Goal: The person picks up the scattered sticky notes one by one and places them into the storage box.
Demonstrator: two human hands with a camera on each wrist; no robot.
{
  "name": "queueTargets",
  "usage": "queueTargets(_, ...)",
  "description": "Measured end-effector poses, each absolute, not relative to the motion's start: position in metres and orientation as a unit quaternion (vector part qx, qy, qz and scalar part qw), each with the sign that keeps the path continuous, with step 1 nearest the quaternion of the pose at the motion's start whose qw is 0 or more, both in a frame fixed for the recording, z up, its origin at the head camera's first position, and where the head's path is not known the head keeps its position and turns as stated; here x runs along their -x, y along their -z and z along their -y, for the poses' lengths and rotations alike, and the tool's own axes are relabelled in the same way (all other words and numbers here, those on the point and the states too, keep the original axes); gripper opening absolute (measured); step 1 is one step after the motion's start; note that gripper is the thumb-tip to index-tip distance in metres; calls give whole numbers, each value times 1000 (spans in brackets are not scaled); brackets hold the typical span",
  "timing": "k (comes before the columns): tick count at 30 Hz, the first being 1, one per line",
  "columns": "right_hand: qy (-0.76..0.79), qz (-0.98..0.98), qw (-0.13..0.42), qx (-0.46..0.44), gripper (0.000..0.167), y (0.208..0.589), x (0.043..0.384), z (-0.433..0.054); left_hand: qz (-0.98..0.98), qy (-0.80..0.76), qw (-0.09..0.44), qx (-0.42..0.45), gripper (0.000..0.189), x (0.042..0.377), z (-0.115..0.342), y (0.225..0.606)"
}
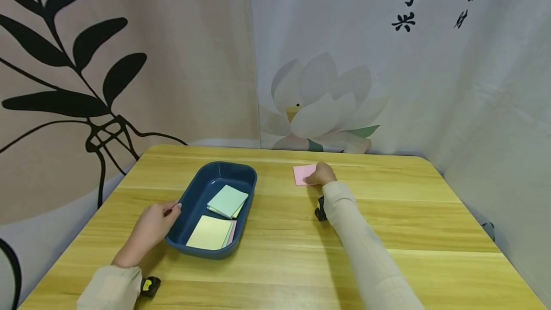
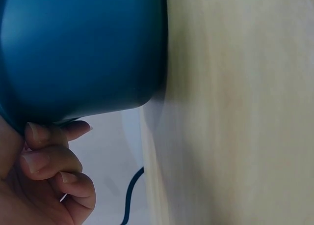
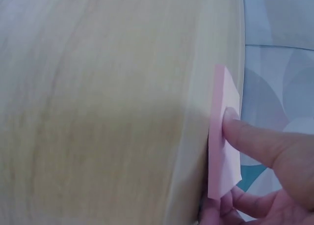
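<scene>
A dark blue plastic tray [image 1: 195,195] stands on the table, left of the middle. My left hand [image 1: 151,226] grips its left rim, with curled fingers at the outside of the wall [image 2: 83,53] in the left wrist view. Inside the tray lie two stacks of sticky notes: a mint green one [image 1: 227,201] over yellow, and a pale yellow one [image 1: 208,233] with green and pink edges beneath. Toward the table's far edge my right hand [image 1: 324,174] holds a pink sticky note pad [image 3: 223,161], thumb on its top face and the other fingers curled by its near end.
The wooden table [image 1: 387,233] has light yellow grain and a rounded far edge. Behind it hangs a pale curtain [image 1: 206,61] with printed leaves, a lotus and black characters. A black cable [image 1: 13,267] curves at the lower left, off the table.
</scene>
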State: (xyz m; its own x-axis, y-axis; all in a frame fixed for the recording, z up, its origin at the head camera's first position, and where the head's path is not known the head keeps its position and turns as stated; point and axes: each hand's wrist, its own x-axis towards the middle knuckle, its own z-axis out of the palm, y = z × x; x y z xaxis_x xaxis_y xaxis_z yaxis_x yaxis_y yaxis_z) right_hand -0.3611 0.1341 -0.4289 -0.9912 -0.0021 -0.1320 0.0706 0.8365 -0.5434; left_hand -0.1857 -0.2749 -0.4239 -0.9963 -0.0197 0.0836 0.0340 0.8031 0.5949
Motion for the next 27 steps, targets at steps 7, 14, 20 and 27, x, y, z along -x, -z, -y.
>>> queueTargets(7,296,-953,62,-16,41,429,361,-133,948,315,43,3,44,186,276,423)
queueTargets(14,301,-952,57,-24,39,428,360,-129,948,317,36,-3,45,185,277,424)
queueTargets(20,309,-949,53,-34,43,426,358,-128,948,315,38,-3,45,186,277,424)
queueTargets(27,302,-952,30,-43,22,422,357,-132,949,314,43,-3,45,186,275,424)
